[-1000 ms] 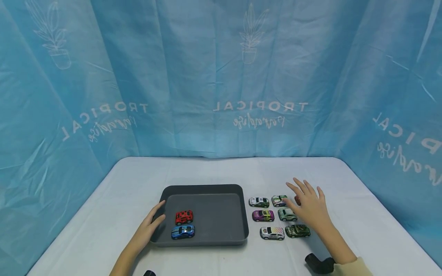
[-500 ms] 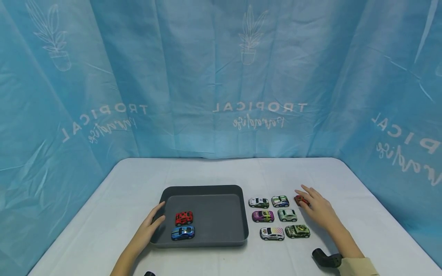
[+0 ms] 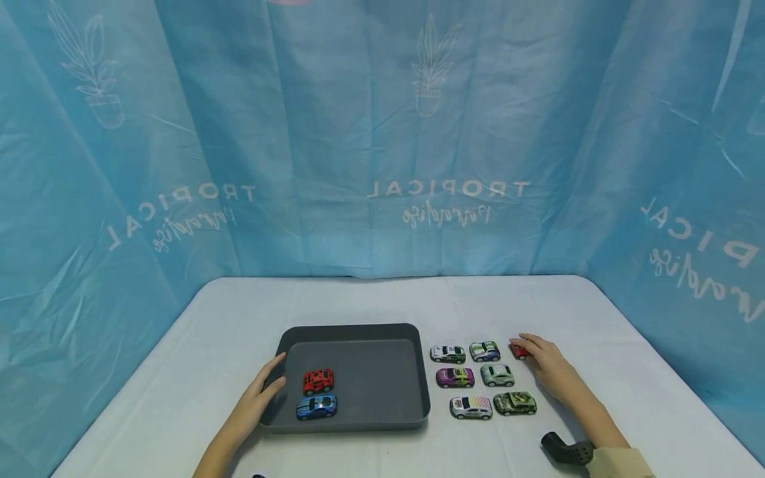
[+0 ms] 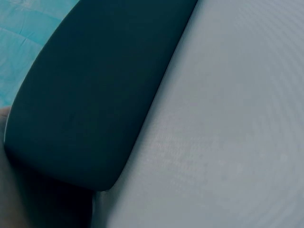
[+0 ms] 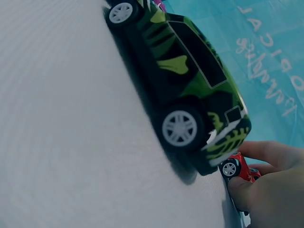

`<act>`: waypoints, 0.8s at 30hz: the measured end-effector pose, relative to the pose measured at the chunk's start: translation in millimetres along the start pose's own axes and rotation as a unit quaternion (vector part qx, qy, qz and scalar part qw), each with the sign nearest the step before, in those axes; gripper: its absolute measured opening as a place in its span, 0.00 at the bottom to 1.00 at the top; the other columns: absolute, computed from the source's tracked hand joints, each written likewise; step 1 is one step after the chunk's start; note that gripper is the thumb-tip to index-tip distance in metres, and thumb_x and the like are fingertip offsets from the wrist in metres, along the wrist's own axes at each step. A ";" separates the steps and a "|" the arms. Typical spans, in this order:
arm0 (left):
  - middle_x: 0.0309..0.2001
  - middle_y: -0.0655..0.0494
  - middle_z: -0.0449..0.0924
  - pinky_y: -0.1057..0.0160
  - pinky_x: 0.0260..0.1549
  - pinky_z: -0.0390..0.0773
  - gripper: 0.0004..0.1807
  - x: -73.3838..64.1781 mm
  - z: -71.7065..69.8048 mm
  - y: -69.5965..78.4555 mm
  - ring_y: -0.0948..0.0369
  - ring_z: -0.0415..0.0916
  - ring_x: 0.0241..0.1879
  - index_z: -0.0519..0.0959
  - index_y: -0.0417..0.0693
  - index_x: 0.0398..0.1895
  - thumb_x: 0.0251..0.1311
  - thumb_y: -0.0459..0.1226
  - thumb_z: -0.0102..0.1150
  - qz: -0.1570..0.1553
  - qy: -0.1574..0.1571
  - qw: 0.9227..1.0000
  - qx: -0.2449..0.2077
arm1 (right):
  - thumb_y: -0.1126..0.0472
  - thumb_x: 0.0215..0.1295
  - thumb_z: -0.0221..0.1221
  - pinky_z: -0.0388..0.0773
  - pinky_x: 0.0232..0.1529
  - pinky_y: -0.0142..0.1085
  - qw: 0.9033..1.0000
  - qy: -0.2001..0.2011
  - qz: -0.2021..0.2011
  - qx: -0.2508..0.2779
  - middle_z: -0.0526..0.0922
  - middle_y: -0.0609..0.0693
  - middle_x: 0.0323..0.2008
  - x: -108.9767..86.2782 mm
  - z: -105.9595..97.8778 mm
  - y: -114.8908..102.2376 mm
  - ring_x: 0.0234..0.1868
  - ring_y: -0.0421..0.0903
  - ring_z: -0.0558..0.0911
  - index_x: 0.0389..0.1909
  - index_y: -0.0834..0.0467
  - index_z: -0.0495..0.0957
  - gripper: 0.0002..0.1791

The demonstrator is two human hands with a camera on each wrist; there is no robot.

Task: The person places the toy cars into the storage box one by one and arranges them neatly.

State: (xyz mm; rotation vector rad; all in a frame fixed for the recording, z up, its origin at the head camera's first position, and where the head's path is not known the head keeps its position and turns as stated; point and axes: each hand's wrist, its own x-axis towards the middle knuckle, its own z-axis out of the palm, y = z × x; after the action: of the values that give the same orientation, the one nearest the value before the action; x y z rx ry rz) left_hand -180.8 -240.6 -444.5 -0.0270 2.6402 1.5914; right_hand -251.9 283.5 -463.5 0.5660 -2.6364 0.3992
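My right hand [image 3: 551,373] pinches a small red toy car [image 3: 518,352] at the far right of the rows of cars. In the right wrist view, the thumb and fingers lie on either side of that red car, covering part of it. My left hand [image 3: 250,402] rests against the left rim of a dark grey tray [image 3: 376,382], fingers fairly straight. Inside the tray sit a red toy car with black spots [image 3: 319,381] and a blue toy car [image 3: 317,407]. Looming close in the right wrist view is a green camouflage toy car [image 5: 190,71].
Between tray and right hand stand several toy cars, among them a white one [image 3: 447,354], a purple one [image 3: 455,378], a pale green one [image 3: 497,375] and a silver one [image 3: 471,407]. A blue curtain [image 3: 370,146] hangs behind the white table [image 3: 358,302].
My right hand has moved right and down from above the cars to the far-right red car, and its fingers have closed in on it. The left hand has stayed at the tray.
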 end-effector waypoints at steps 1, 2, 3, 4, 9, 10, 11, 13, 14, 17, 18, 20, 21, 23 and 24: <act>0.71 0.39 0.41 0.33 0.63 0.41 0.32 -0.3 0.0 0.0 0.39 0.35 0.70 0.49 0.49 0.70 0.66 0.50 0.41 -0.001 -0.001 1.000 -0.001 | 0.79 0.51 0.55 0.72 0.48 0.58 1.000 0.003 0.000 -0.006 0.74 0.63 0.50 -0.5 -0.1 -0.3 0.49 0.64 0.73 0.51 0.61 0.73 0.25; 0.71 0.39 0.41 0.33 0.63 0.41 0.32 -0.6 0.0 -0.1 0.39 0.35 0.70 0.49 0.49 0.70 0.66 0.50 0.41 -0.001 -0.001 1.000 -0.001 | 0.80 0.50 0.56 0.72 0.47 0.58 1.000 0.006 0.003 -0.010 0.75 0.62 0.48 -0.8 -0.2 -0.6 0.48 0.63 0.74 0.51 0.61 0.73 0.25; 0.71 0.40 0.41 0.33 0.63 0.41 0.32 -0.8 -0.1 -0.2 0.39 0.35 0.70 0.49 0.49 0.70 0.66 0.50 0.41 -0.002 -0.002 1.000 -0.002 | 0.80 0.49 0.56 0.72 0.47 0.57 1.000 0.009 0.003 -0.014 0.75 0.61 0.47 -1.1 -0.3 -1.0 0.47 0.63 0.74 0.51 0.60 0.73 0.25; 0.71 0.40 0.41 0.33 0.63 0.41 0.32 -1.1 -0.2 -0.2 0.39 0.35 0.70 0.49 0.49 0.70 0.66 0.50 0.41 -0.003 -0.004 1.000 -0.002 | 0.80 0.48 0.57 0.73 0.46 0.56 1.000 0.013 0.003 -0.016 0.75 0.61 0.46 -1.1 -0.4 -1.2 0.46 0.62 0.74 0.50 0.61 0.73 0.26; 0.72 0.40 0.41 0.33 0.63 0.41 0.32 -1.3 -0.8 0.6 0.39 0.35 0.70 0.49 0.51 0.70 0.66 0.50 0.41 -0.004 -0.004 1.000 -0.004 | 0.79 0.48 0.58 0.75 0.44 0.52 0.999 0.022 0.002 -0.022 0.76 0.60 0.41 0.7 -2.4 -3.0 0.42 0.59 0.76 0.50 0.63 0.74 0.24; 0.72 0.40 0.41 0.33 0.63 0.41 0.32 -1.2 -0.7 0.6 0.39 0.35 0.70 0.49 0.51 0.70 0.66 0.50 0.41 -0.003 -0.004 1.000 -0.004 | 0.79 0.48 0.58 0.75 0.44 0.52 1.000 0.020 0.004 -0.022 0.76 0.60 0.41 1.1 -3.0 -3.3 0.42 0.58 0.76 0.50 0.64 0.73 0.24; 0.71 0.40 0.41 0.33 0.63 0.41 0.32 -1.1 -0.7 0.5 0.39 0.35 0.70 0.49 0.51 0.70 0.66 0.50 0.41 -0.003 -0.003 1.000 -0.004 | 0.78 0.49 0.58 0.75 0.44 0.52 1.000 0.018 0.005 -0.024 0.76 0.60 0.41 1.3 -3.5 -3.7 0.42 0.58 0.77 0.50 0.64 0.73 0.24; 0.71 0.40 0.41 0.33 0.63 0.41 0.32 -0.8 -0.5 0.4 0.39 0.36 0.70 0.50 0.51 0.70 0.66 0.50 0.41 -0.002 -0.002 1.000 -0.002 | 0.77 0.50 0.59 0.75 0.44 0.52 1.000 0.015 0.008 -0.023 0.75 0.60 0.42 1.6 -4.8 -4.8 0.43 0.58 0.76 0.51 0.63 0.73 0.24; 0.71 0.40 0.41 0.33 0.63 0.41 0.32 -0.7 -0.4 0.3 0.39 0.36 0.70 0.50 0.50 0.70 0.66 0.50 0.41 -0.001 -0.002 1.000 -0.002 | 0.76 0.50 0.59 0.75 0.44 0.52 1.000 0.015 0.007 -0.022 0.76 0.60 0.42 1.6 -5.5 -5.4 0.43 0.59 0.76 0.51 0.63 0.73 0.24; 0.71 0.40 0.41 0.33 0.63 0.41 0.32 -0.6 -0.4 0.0 0.39 0.36 0.70 0.50 0.50 0.70 0.66 0.50 0.41 -0.002 -0.002 1.000 0.000 | 0.75 0.50 0.60 0.75 0.44 0.52 0.999 0.030 -0.011 -0.024 0.76 0.59 0.43 3.2 -7.5 -7.7 0.43 0.58 0.77 0.51 0.62 0.73 0.24; 0.71 0.40 0.41 0.33 0.63 0.41 0.32 -0.6 -0.4 0.0 0.39 0.36 0.70 0.50 0.51 0.70 0.66 0.50 0.41 -0.003 -0.003 1.000 0.001 | 0.75 0.49 0.61 0.76 0.44 0.52 0.999 0.038 -0.019 -0.023 0.77 0.59 0.43 4.0 -8.6 -8.7 0.43 0.58 0.77 0.51 0.62 0.73 0.24; 0.72 0.41 0.41 0.33 0.63 0.41 0.32 -0.7 -0.7 0.1 0.40 0.35 0.70 0.49 0.51 0.70 0.66 0.51 0.40 -0.007 -0.004 1.000 0.001 | 0.75 0.46 0.62 0.76 0.43 0.51 0.997 0.058 -0.040 -0.024 0.77 0.58 0.43 6.3 -10.7 -11.9 0.42 0.58 0.77 0.50 0.62 0.74 0.25; 0.72 0.41 0.41 0.33 0.63 0.41 0.32 -0.7 -0.8 0.2 0.40 0.35 0.70 0.49 0.52 0.70 0.66 0.51 0.40 -0.009 -0.004 1.000 0.001 | 0.76 0.45 0.63 0.77 0.42 0.51 0.996 0.067 -0.049 -0.026 0.77 0.58 0.43 7.6 -11.8 -13.8 0.42 0.58 0.78 0.49 0.62 0.74 0.26; 0.72 0.41 0.41 0.33 0.63 0.40 0.32 -0.7 -1.0 0.2 0.40 0.35 0.70 0.49 0.52 0.70 0.66 0.51 0.40 -0.009 -0.006 1.000 0.000 | 0.77 0.42 0.64 0.77 0.40 0.50 0.994 0.084 -0.067 -0.028 0.78 0.57 0.42 10.3 -13.9 -18.3 0.41 0.57 0.78 0.48 0.61 0.75 0.27; 0.72 0.41 0.41 0.33 0.63 0.40 0.32 -0.6 -1.0 0.2 0.40 0.35 0.70 0.49 0.52 0.70 0.66 0.51 0.40 -0.010 -0.006 1.000 -0.001 | 0.77 0.40 0.65 0.78 0.39 0.49 0.993 0.092 -0.075 -0.028 0.78 0.57 0.42 11.7 -15.0 -20.9 0.41 0.57 0.78 0.48 0.61 0.75 0.28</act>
State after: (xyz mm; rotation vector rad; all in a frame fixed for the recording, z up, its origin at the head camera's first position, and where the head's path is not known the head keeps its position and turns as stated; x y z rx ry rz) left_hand -180.2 -241.5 -443.7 -0.0424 2.6218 1.5820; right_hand -247.4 266.7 -441.2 0.6710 -2.4038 0.3142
